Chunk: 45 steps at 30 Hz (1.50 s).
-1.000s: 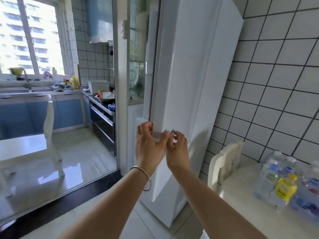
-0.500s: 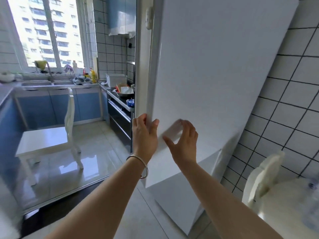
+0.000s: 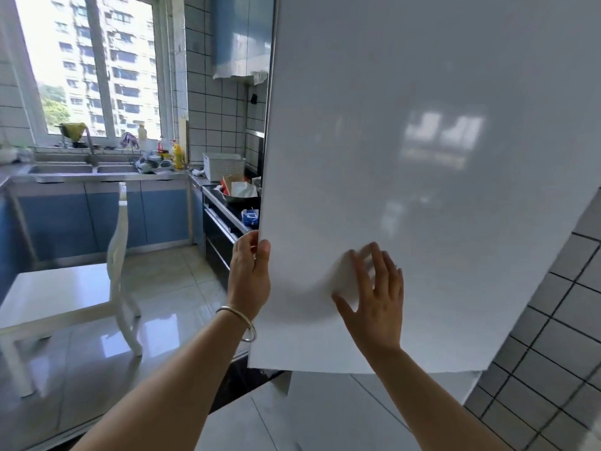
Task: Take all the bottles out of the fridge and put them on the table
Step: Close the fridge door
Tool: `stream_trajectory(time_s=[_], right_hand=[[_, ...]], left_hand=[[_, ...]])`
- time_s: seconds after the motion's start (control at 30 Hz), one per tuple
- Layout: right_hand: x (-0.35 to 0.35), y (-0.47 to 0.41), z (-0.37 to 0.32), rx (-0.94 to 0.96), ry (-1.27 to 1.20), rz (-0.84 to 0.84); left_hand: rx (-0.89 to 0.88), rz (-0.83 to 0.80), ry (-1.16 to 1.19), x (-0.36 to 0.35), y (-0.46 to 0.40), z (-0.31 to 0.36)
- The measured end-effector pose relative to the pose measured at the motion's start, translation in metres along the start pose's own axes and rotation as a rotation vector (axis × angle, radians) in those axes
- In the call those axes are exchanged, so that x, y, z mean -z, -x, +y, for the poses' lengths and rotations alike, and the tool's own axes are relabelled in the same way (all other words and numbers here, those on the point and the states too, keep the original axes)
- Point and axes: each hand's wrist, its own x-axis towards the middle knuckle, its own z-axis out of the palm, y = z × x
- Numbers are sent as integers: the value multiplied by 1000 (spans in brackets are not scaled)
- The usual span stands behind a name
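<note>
Door [image 3: 422, 157] swung wider, left hand [image 3: 249, 278] gripping edge, right hand [image 3: 374, 297] splayed

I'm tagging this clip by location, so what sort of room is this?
Most likely a home kitchen. A steel sink sits under the window, blue cabinets run below the counter, and the left hand grips the edge of a white fridge door.

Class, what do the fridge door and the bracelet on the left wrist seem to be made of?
Fridge door: glossy white, probably painted metal or plastic; it mirrors a window faintly. Bracelet: thin silvery band with bright highlights, likely polished metal.
</note>
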Motion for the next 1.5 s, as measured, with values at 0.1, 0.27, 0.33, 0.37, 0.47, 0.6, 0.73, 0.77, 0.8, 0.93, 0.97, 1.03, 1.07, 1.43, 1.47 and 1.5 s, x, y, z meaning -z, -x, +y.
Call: stream_trajectory(time_s=[0.1,0.27,0.33,0.37,0.47,0.6,0.73,0.77,0.8,0.93,0.97,1.03,1.07,1.43,1.47,1.5], right_hand=[[-24,-14,10,36,114,46],[-62,-37,21,63,260,131],[-78,-46,25,50,308,149],[-86,-51,26,38,332,159],[-110,-66,33,-7,397,170],[-136,-86,41,-88,529,164],[-156,-104,42,-215,643,111],[-161,-109,42,-244,663,101],[-165,-112,42,-275,680,93],[-178,-120,46,-353,706,82],[-180,-121,47,-363,716,78],[-183,-123,50,-383,737,65],[-186,-124,52,-395,742,55],[-206,-146,68,-473,695,69],[-208,-147,70,-489,693,63],[-210,-149,72,-503,694,51]], left_hand=[[3,-10,56,-15,-30,-28],[4,16,222,-51,-73,-65],[15,-21,287,-65,-93,-80],[21,-51,321,-73,-104,-89],[47,-127,381,-99,-135,-108],[-31,-242,402,-131,-172,-124],[-16,-439,485,-160,-210,-147],[-17,-466,496,-167,-217,-151],[-23,-488,511,-173,-222,-154],[32,-560,639,-199,-234,-165],[48,-574,652,-204,-237,-168],[66,-605,670,-211,-243,-171],[71,-620,681,-214,-245,-171],[147,-681,697,-257,-265,-169],[161,-686,697,-261,-266,-170],[176,-692,703,-265,-268,-170]])
